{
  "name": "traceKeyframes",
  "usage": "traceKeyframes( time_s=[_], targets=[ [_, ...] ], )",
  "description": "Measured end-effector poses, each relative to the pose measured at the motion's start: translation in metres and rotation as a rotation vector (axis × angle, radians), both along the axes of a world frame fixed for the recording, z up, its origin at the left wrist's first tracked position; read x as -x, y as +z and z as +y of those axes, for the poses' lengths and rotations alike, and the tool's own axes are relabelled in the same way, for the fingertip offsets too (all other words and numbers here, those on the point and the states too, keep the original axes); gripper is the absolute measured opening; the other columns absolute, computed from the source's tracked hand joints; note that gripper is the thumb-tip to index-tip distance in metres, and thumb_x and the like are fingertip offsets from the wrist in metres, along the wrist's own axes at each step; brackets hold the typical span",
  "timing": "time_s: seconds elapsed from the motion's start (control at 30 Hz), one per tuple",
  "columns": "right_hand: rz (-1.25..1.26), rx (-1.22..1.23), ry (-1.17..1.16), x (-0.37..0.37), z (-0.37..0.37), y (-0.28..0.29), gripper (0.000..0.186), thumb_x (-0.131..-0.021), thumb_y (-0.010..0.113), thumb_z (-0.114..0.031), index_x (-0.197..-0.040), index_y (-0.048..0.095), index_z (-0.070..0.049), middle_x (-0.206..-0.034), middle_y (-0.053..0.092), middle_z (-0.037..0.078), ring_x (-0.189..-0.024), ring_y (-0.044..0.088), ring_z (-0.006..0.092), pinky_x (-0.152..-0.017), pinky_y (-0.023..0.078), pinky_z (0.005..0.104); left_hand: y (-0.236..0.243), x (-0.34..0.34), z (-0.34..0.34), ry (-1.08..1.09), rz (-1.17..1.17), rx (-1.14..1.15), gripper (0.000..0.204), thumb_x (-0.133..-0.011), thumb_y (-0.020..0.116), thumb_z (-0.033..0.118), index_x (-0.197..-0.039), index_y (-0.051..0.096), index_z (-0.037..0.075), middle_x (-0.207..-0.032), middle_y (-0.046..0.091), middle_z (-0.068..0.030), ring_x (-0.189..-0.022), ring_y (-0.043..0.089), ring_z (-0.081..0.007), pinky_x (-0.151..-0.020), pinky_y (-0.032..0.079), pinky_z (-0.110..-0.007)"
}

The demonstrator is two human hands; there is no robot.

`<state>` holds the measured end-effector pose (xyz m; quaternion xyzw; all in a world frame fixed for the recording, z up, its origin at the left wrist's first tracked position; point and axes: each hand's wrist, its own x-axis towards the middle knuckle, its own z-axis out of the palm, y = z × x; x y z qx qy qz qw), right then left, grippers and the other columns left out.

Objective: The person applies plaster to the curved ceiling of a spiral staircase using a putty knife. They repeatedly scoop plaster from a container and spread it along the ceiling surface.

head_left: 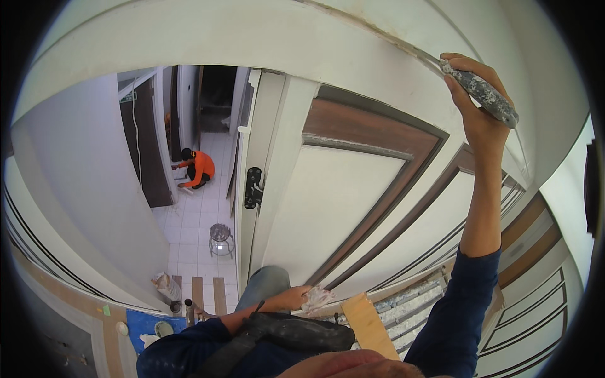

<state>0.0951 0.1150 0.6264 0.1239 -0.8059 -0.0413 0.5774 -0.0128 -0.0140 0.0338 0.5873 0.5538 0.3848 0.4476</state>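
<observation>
My right hand [474, 108] is raised at the upper right, its fingers wrapped round the grey, white-smeared handle of a putty knife [482, 94]. The knife's thin blade lies along the seam [384, 39] between the white door frame's top piece [252, 39] and the wall above. Low in the middle, by my knee, my left hand [293, 298] is closed on a crumpled, whitish lump [318, 299]; whether it is a bag or a rag I cannot tell. A white door [334, 201] with brown-edged panels stands below the frame, a black lock [253, 188] near its edge.
A person in orange [201, 167] crouches in the tiled corridor beyond the doorway. Nearer stands a round metal stool [220, 238]. A wooden board [368, 324] and paint-spattered slats [413, 309] lie beside me. At lower left are a blue sheet [140, 322] and a white bag [165, 286].
</observation>
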Motion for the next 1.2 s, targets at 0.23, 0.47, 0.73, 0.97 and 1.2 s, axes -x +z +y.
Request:
traceKeyframes(
  time_s=[0.23,0.47,0.73,0.97,1.2],
  targets=[
    [-0.036,-0.053,-0.053,0.005,-0.005,0.004,0.024,-0.082,0.078,-0.001,-0.105,0.074,-0.008,-0.102,0.075,0.004,-0.090,0.069,0.0113,-0.077,0.057,0.0234,0.008,0.002,-0.002,-0.047,0.036,0.060,0.047,-0.094,0.047,0.010,-0.140,0.049,0.000,-0.128,0.063,-0.0222,-0.119,0.061,-0.0306,-0.103,0.043,-0.036],
    [-0.031,-0.011,-0.044,0.006,-0.009,0.000,0.024,-0.082,0.079,-0.004,-0.105,0.074,-0.009,-0.100,0.074,0.003,-0.090,0.070,0.0139,-0.078,0.056,0.0253,0.023,0.003,-0.006,-0.065,-0.006,0.128,0.053,-0.091,0.048,0.007,-0.143,0.048,0.000,-0.134,0.060,-0.0211,-0.124,0.059,-0.0288,-0.107,0.041,-0.035],
    [-0.044,-0.032,-0.049,0.011,-0.010,0.000,0.023,-0.082,0.078,-0.004,-0.104,0.074,-0.011,-0.099,0.074,0.001,-0.084,0.068,0.0114,-0.073,0.055,0.0236,0.043,0.002,-0.012,-0.059,0.034,0.131,0.054,-0.090,0.048,0.007,-0.144,0.047,0.000,-0.136,0.060,-0.0211,-0.125,0.058,-0.0278,-0.108,0.040,-0.034],
    [-0.016,0.046,-0.096,0.000,-0.003,0.008,0.020,-0.084,0.078,-0.006,-0.103,0.075,-0.010,-0.096,0.073,0.000,-0.073,0.063,0.0067,-0.064,0.052,0.0212,0.030,0.001,-0.009,-0.041,0.003,0.119,0.052,-0.091,0.049,0.006,-0.142,0.048,-0.001,-0.132,0.062,-0.0214,-0.123,0.060,-0.0284,-0.107,0.041,-0.034],
    [-0.027,0.067,-0.098,0.007,-0.005,0.005,0.020,-0.084,0.078,-0.004,-0.102,0.075,-0.010,-0.095,0.073,-0.001,-0.078,0.064,0.0067,-0.068,0.053,0.0212,0.032,0.001,-0.008,-0.041,0.014,0.124,0.051,-0.092,0.050,0.006,-0.142,0.047,-0.001,-0.132,0.062,-0.0219,-0.122,0.060,-0.0289,-0.106,0.042,-0.034]
  ],
)
